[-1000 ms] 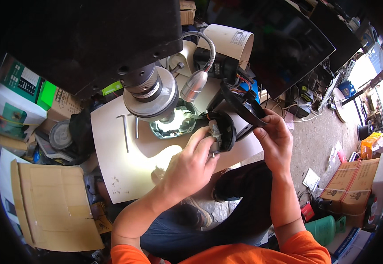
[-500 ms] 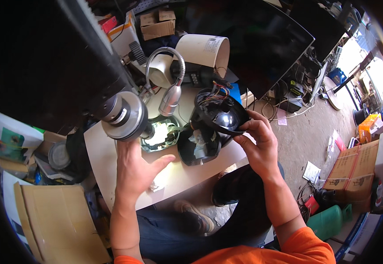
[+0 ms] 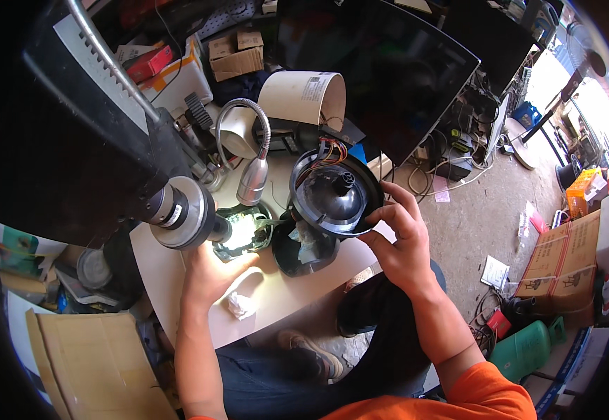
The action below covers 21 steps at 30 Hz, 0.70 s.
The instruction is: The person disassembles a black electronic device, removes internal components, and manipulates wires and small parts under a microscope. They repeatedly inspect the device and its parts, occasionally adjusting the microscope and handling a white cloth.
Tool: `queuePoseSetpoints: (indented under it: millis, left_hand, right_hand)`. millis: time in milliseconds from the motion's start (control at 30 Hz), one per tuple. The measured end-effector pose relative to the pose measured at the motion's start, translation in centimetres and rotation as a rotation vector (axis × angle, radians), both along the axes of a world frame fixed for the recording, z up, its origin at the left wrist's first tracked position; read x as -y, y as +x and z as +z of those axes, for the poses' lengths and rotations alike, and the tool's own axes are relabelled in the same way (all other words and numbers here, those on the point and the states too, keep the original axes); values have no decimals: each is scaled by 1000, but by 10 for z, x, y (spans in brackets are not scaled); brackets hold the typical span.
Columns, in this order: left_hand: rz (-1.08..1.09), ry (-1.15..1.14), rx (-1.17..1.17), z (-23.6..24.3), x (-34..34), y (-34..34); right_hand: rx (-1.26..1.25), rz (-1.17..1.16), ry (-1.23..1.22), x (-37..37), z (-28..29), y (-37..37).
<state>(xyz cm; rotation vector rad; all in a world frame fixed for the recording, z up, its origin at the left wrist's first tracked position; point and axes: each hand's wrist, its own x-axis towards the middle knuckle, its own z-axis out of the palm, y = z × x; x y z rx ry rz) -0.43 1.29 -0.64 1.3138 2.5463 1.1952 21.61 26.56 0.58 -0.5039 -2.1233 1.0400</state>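
Observation:
My right hand (image 3: pixel 399 241) grips the rim of a round black appliance part (image 3: pixel 336 196), tilted so its glossy inside and centre post face me. Coloured wires (image 3: pixel 327 152) run from its upper edge. Below it a black housing (image 3: pixel 303 250) with white scraps inside lies on the white table (image 3: pixel 287 283). My left hand (image 3: pixel 210 269) rests palm down on the table under the machine's round metal head (image 3: pixel 182 210), fingers apart and holding nothing. Its thumb reaches toward a brightly lit green-edged part (image 3: pixel 245 231).
A gooseneck lamp (image 3: pixel 252 178) shines on the lit part. A crumpled white scrap (image 3: pixel 238 304) lies near my left wrist. A beige cylinder (image 3: pixel 301 98) and a dark monitor (image 3: pixel 381 63) stand behind. Cardboard boxes (image 3: pixel 563 262) and a green canister (image 3: pixel 521 350) sit on the floor at right.
My left hand let go of the black housing and moved left under the machine head. My right hand turned the round part so its inside faces me.

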Motion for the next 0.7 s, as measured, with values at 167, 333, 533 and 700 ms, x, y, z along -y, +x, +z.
queuePoseSetpoints:
  millis: [167,333,533,700]
  left_hand:
    - [-8,68,39,2,-4,1]
    - [-19,-8,-12,8,0,1]
    - [-19,-6,-25,21,-6,8]
    - [-1,-76,-23,8,4,0]
  right_hand:
    - [0,0,-4,0,0,0]
    - [-20,4,-42,-2,-6,0]
    - [-33,22,-121,-4,-10,1]
    - [-85,58,-240,-5,-9,2]
